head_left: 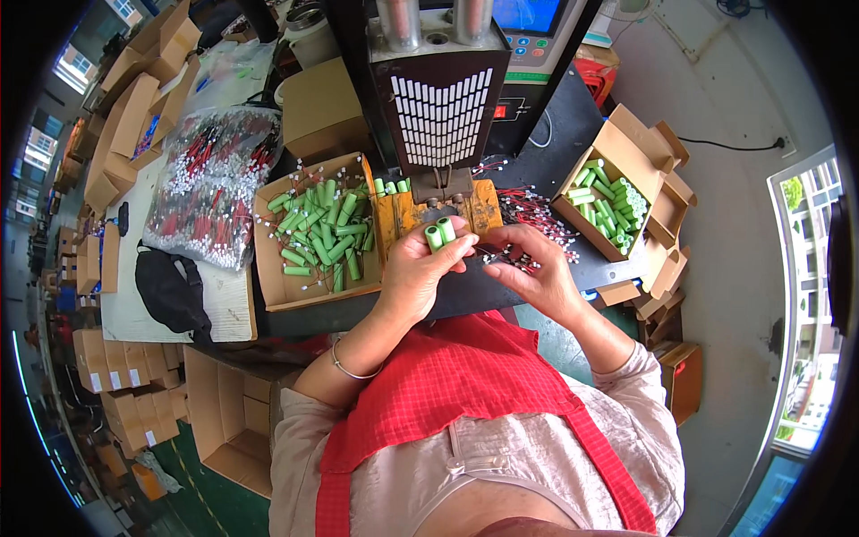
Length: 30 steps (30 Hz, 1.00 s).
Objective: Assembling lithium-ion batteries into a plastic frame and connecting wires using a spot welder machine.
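My left hand (426,264) is closed around a pair of green cylindrical battery cells (435,237), their ends tilted up toward me. It is just in front of the worn yellow block (486,208) under the welding machine's head (443,112). My right hand (541,276) is beside it, thumb and forefinger apart, and I see nothing held between them. Red and black wire leads with white connectors (537,215) lie in a heap beyond and under my right fingers. Several green cells stand at the block's left side.
On the left, an open carton (268,277) contains green cells with leads. A carton of green cells (573,210) stands at the right. Bagged leads (210,188) and a black pouch (170,291) lie farther left. Empty cartons (228,412) are on the floor.
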Available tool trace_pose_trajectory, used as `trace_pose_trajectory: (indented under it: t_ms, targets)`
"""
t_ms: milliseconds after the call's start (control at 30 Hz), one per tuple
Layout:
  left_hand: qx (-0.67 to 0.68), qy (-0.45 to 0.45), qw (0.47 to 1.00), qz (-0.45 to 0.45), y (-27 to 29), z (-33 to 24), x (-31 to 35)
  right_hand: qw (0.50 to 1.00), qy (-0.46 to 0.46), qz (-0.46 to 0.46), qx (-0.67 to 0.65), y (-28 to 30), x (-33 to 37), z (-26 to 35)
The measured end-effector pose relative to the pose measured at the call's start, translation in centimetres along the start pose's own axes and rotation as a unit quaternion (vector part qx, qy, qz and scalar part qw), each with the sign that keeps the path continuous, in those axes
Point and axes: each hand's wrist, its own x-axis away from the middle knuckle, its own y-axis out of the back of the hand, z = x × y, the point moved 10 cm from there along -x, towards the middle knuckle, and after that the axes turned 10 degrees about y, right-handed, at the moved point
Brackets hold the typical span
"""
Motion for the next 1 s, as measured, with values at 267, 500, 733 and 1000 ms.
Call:
trace_pose_trajectory:
  t_ms: [267,500,733,1000]
  targets:
    - [-0.447,-0.323,0.830,-0.084,-0.8,-7.2,1.2,0.972,-0.156,-0.009,-0.178,-2.6,-1.7,-4.8]
    - [-0.507,-0.254,0.815,-0.120,0.3,-6.4,-0.7,0.962,-0.204,0.000,-0.183,-3.5,-2.6,-6.0]
    - [-0.539,-0.291,0.781,-0.122,-0.2,-6.8,-0.6,0.971,-0.191,0.018,-0.141,-3.8,-2.8,-6.1]
    - [-0.531,-0.290,0.785,-0.136,-0.6,-7.7,2.1,0.923,-0.261,0.024,-0.283,-3.4,0.1,-5.2]
